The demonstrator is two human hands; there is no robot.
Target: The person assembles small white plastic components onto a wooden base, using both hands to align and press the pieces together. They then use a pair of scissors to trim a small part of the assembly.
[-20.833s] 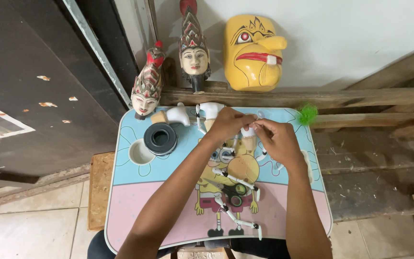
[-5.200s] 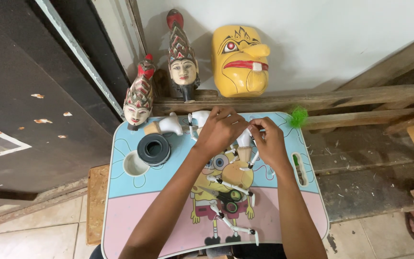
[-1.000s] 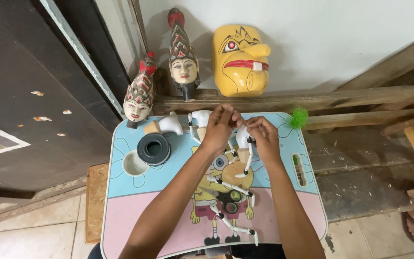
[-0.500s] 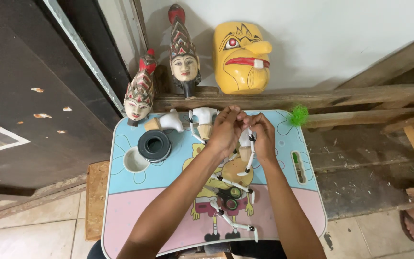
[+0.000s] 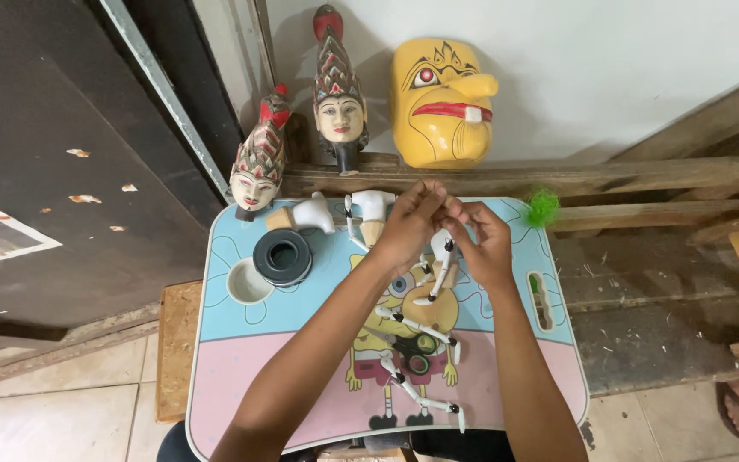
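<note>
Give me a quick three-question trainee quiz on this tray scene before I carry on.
1. True or false: the scissors lie on the tray, untouched.
2. Which sits nearest the spool? A) yellow mask B) green tuft C) round recess
3. Where do the left hand and right hand meet?

Key
1. True
2. C
3. At the tray's far edge, fingertips together over small white puppet arms.
</note>
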